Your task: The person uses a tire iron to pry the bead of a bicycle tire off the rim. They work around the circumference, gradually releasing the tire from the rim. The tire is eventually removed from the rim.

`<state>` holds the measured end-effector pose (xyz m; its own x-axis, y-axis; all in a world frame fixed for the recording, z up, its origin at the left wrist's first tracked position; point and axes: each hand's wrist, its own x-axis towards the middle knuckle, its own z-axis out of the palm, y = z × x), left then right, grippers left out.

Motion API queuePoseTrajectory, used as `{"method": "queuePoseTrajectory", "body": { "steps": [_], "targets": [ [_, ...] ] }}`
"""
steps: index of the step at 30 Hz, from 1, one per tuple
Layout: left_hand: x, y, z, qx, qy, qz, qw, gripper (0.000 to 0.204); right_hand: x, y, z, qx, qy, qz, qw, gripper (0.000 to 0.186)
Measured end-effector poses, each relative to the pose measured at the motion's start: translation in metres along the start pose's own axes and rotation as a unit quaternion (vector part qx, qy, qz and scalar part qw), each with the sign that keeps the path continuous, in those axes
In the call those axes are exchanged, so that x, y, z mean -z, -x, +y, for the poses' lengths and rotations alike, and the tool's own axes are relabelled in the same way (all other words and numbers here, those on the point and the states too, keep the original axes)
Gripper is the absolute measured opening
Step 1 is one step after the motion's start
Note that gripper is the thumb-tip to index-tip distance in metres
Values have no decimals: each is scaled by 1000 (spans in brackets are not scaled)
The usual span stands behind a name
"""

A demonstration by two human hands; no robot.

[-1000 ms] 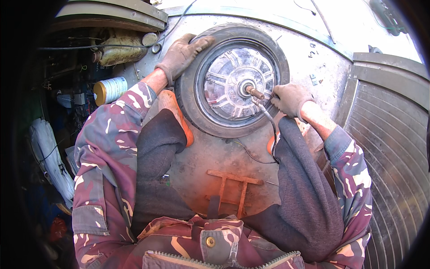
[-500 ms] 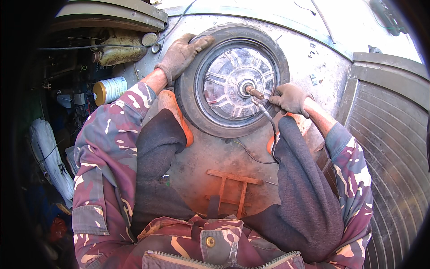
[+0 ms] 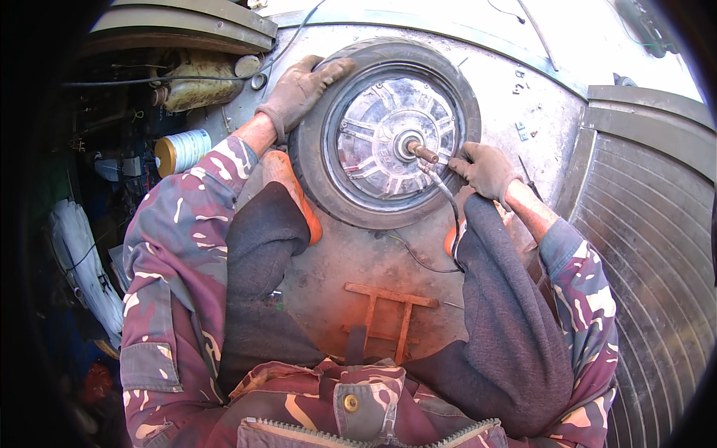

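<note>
A motor wheel with a black tyre [image 3: 310, 160] lies flat on the ground between my feet, its silver hub cover [image 3: 381, 138] facing up. A rusty axle [image 3: 426, 152] sticks out of the hub's middle, and a cable [image 3: 447, 190] runs from beside it toward my right leg. My gloved left hand [image 3: 299, 93] grips the tyre at its upper left, fingers over the sidewall. At the hub's right edge, my gloved right hand [image 3: 485, 170] has its fingers curled together; whatever they pinch is too small to make out. A thin dark tool [image 3: 530, 178] shows beside the right wrist.
Small metal pieces [image 3: 523, 131] lie on the ground to the right. An orange-brown metal frame [image 3: 392, 295] lies between my legs. At left are a spool of pale cord [image 3: 185, 151] and a dirty plastic container [image 3: 198, 82]. A ribbed metal panel [image 3: 650, 231] stands at right.
My right hand has shifted slightly down and turned at the hub's edge, and the thin dark tool now shows beside its wrist. My left hand stays on the tyre.
</note>
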<state>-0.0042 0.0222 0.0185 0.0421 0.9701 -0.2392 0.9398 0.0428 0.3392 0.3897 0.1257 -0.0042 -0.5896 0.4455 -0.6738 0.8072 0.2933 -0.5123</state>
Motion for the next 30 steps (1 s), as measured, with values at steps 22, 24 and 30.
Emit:
{"method": "queuePoseTrajectory", "body": {
  "steps": [22,24,30],
  "targets": [
    [-2,-1,0,16,39,10,999,50,-49,3,22,-141,-313,-4,939,53],
    [-2,0,-1,-16,-15,11,1000,49,-51,12,23,-118,-337,22,934,54],
    [-5,0,-8,-20,-66,18,997,49,-41,18,16,-85,-145,34,985,60]
  ]
}}
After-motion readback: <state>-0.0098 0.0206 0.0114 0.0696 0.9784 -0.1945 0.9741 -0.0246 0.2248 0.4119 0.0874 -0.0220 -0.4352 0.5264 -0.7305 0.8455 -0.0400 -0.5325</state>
